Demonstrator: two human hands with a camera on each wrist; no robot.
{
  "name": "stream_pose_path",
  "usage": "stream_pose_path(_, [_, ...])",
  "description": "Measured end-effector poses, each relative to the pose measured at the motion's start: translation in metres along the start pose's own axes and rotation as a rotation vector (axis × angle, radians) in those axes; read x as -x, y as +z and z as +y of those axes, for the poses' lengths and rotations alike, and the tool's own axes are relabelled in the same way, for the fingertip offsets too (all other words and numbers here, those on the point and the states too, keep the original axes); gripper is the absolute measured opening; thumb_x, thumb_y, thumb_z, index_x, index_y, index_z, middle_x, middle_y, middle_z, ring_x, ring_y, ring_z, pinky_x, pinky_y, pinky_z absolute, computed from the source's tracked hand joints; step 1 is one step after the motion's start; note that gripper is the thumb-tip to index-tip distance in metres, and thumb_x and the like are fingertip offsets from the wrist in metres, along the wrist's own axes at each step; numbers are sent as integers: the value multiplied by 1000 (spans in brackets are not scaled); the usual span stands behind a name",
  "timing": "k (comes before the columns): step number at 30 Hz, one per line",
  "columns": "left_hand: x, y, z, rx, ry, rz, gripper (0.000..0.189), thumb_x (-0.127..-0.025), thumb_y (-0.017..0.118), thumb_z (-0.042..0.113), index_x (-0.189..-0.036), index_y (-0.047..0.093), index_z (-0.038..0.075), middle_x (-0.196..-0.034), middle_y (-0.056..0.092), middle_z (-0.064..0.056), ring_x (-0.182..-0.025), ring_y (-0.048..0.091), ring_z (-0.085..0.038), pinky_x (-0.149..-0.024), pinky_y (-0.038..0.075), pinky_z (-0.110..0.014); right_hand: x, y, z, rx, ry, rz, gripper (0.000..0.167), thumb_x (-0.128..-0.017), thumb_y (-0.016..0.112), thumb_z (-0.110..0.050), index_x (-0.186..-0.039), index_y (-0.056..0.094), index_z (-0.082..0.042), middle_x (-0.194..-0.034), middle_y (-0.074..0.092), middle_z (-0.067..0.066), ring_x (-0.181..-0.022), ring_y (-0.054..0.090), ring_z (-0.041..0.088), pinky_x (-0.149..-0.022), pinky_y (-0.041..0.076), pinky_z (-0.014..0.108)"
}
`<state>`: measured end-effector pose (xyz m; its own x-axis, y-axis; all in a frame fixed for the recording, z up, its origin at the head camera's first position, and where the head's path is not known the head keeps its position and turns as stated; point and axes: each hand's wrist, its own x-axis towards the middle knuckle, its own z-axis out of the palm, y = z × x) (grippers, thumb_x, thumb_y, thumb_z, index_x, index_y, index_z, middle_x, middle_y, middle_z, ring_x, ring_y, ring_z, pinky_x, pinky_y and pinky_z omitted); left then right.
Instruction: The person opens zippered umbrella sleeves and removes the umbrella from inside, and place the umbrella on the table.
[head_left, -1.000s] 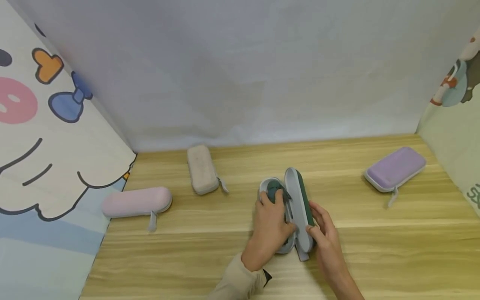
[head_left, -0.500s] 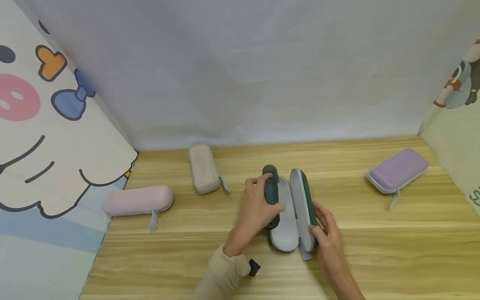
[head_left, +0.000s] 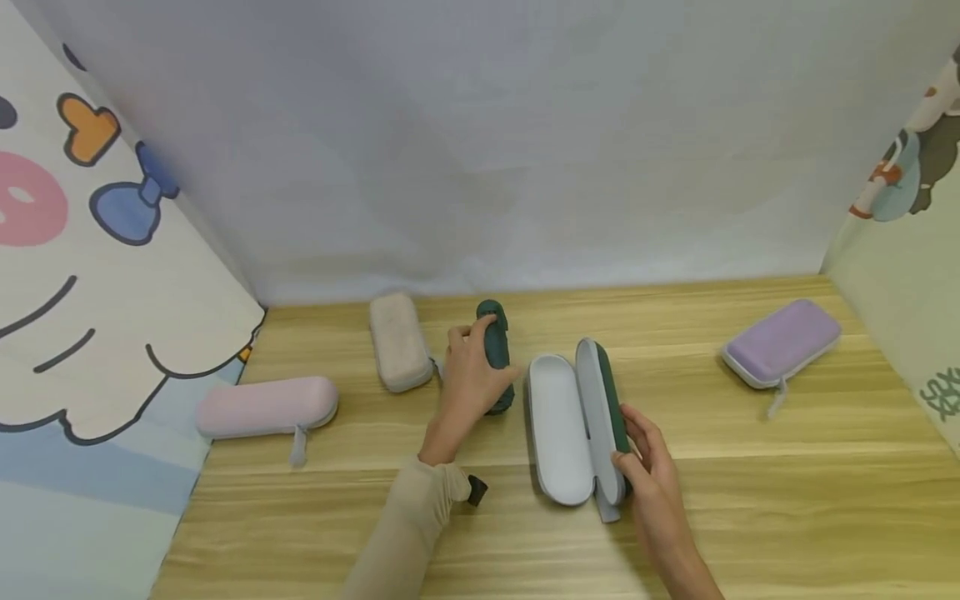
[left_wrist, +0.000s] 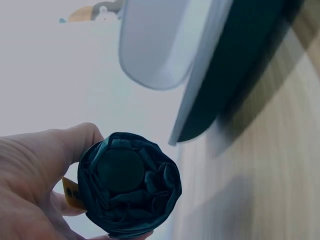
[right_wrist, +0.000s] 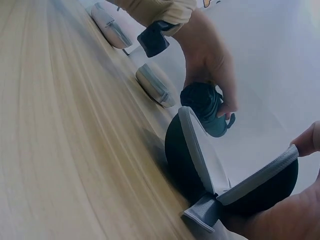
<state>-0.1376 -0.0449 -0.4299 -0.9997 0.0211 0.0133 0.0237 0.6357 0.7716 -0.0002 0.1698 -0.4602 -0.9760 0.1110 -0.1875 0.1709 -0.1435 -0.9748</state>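
Note:
My left hand (head_left: 467, 379) grips a dark green compact umbrella (head_left: 495, 350), folded up small. Its pleated fabric end and round handle cap face the camera in the left wrist view, where the umbrella (left_wrist: 130, 185) appears raised off the wooden table. To its right lies a dark green zip case (head_left: 558, 433), spread open with a bare pale grey lining. The case's raised lid (head_left: 606, 417) is held at its outer edge by my right hand (head_left: 654, 479), thumb on the rim and fingers behind. A grey pull tab (head_left: 606, 507) sticks out at the near end.
A pink case (head_left: 266, 407) and a beige case (head_left: 401, 342) lie to the left on the table (head_left: 750, 500). Far right is a purple case (head_left: 783, 342). A pale cloth wall (head_left: 525, 167) borders the back; printed panels flank both sides.
My left hand has lifted the umbrella out of the green case and carried it left and away from me. The right hand stays on the lid.

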Motion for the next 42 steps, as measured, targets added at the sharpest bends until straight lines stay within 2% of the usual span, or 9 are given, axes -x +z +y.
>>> stream_pose_path(5, [-20, 4, -3, -58, 1, -15, 79, -84, 76, 17, -157, 46, 19, -151, 39, -29, -119, 55, -51, -83, 55, -57, 0, -2, 0, 9, 3, -1, 63, -101, 44, 1, -161, 28, -7, -164, 31, 14, -133, 45, 9, -98, 45, 14])
stream_pose_path(9, [-32, 11, -6, -119, -20, -47, 79, -87, 76, 19, -158, 44, 19, -154, 40, -28, -124, 54, -51, -88, 55, -58, 2, -4, 1, 16, 26, 5, 63, -101, 44, 1, -162, 28, -8, -164, 31, 13, -134, 43, 9, -99, 43, 14])
stream_pose_path(14, [-40, 18, -12, -147, -43, -63, 78, -87, 77, 19, -158, 45, 18, -154, 40, -27, -128, 52, -52, -94, 54, -58, 4, -4, 0, 14, 38, 14, 63, -101, 44, 0, -161, 29, -10, -162, 33, 10, -135, 43, 10, -99, 44, 15])
stream_pose_path(24, [-53, 24, -18, -178, -46, -93, 79, -88, 76, 21, -160, 42, 19, -155, 38, -27, -132, 48, -52, -98, 52, -58, 0, -5, -3, 12, 23, 15, 62, -101, 44, -1, -161, 30, -10, -160, 34, 8, -137, 43, 13, -101, 44, 15])
stream_pose_path(31, [-46, 15, -20, -150, -28, -135, 75, -92, 71, 17, -161, 41, 19, -159, 32, -27, -137, 41, -52, -99, 50, -58, -2, -2, 0, -8, 13, 1, 62, -102, 44, -1, -162, 29, -8, -164, 32, 13, -137, 41, 11, -100, 44, 13])
stream_pose_path(35, [-38, 6, -22, -167, 10, -138, 68, -99, 68, 24, -160, 40, 17, -161, 30, -29, -142, 38, -52, -104, 48, -62, -2, -2, 0, -24, 24, 4, 60, -103, 44, -1, -161, 30, -8, -163, 32, 9, -138, 41, 10, -102, 44, 13])
stream_pose_path(38, [-26, -6, -25, -157, 56, -123, 63, -102, 67, 28, -158, 44, 14, -162, 30, -30, -145, 35, -52, -109, 44, -64, -3, -3, 0, -34, 28, -9, 60, -104, 44, -3, -161, 29, -8, -163, 31, 9, -138, 40, 10, -102, 43, 12])
stream_pose_path(42, [-3, -28, -29, -122, 128, -114, 57, -100, 69, 23, -152, 51, 9, -159, 35, -30, -144, 36, -50, -111, 41, -63, -4, -2, 0, -45, 28, -31, 59, -105, 44, -4, -162, 29, -8, -164, 31, 9, -140, 39, 10, -103, 43, 12])
